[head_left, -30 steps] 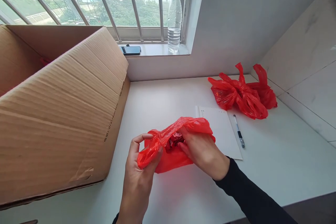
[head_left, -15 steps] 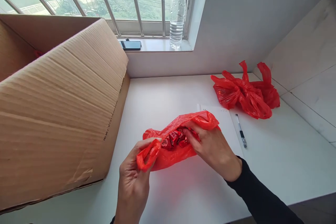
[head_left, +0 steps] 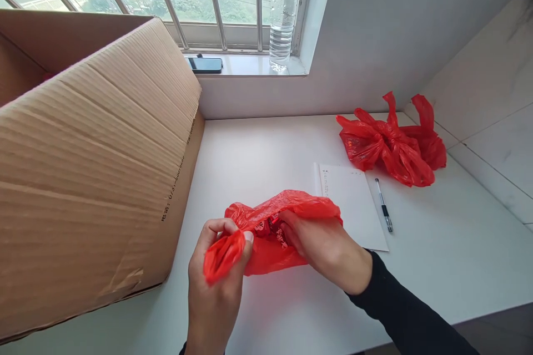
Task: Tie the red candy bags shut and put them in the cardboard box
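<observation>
A red plastic bag [head_left: 287, 202] lies open on the white tabletop, with several small red wrapped packets, perhaps sweets [head_left: 272, 228], showing in its mouth. My left hand [head_left: 219, 272] is closed on the bag's left end, a gathered loop of plastic pinched between thumb and fingers. From the right, my right hand [head_left: 325, 241] reaches into the mouth of the bag. Its curled fingers are in among the packets; the tips are hidden, so what they grip cannot be made out.
A large open cardboard box [head_left: 100, 177] stands at the left. Behind the bag lie a sheet of paper [head_left: 353, 199] with writing and a pen [head_left: 383, 208]. A knotted red bag [head_left: 393, 144] sits at the back right. A water bottle [head_left: 283, 22] and phone [head_left: 207, 65] are on the windowsill.
My right hand has moved slightly left and deeper into the bag. The bag's rear edge has dropped, uncovering more of the paper. My left hand's plastic loop has shifted left and down.
</observation>
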{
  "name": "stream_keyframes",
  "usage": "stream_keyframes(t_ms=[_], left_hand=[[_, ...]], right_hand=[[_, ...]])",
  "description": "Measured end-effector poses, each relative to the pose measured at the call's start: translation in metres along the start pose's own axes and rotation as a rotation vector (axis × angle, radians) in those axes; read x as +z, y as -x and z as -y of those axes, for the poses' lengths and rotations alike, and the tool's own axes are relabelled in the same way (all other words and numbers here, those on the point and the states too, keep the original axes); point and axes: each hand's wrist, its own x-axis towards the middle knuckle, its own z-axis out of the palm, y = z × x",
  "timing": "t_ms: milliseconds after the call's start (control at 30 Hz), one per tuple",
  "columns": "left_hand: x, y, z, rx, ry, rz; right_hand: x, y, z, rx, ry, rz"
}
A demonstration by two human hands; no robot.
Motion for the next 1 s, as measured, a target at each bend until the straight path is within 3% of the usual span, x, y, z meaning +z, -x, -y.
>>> stream_keyframes(t_ms=[333,633,833,1000], left_hand=[[0.007,-0.002,-0.005,-0.029,0.029,0.02],[0.001,-0.001,-0.001,-0.011,0.085,0.029],[-0.003,0.001,0.002,-0.035,0.128,0.038],[-0.004,0.0,0.003,-0.009,0.122,0.017]], right_hand=[[0.041,-0.01,-0.017,0.096,0.006,0.02],[0.042,-0.017,-0.005,0.085,0.022,0.103],[0.049,-0.013,-0.015,0.067,-0.109,0.139],[0.026,-0.01,-0.006,0.124,-0.107,0.142]])
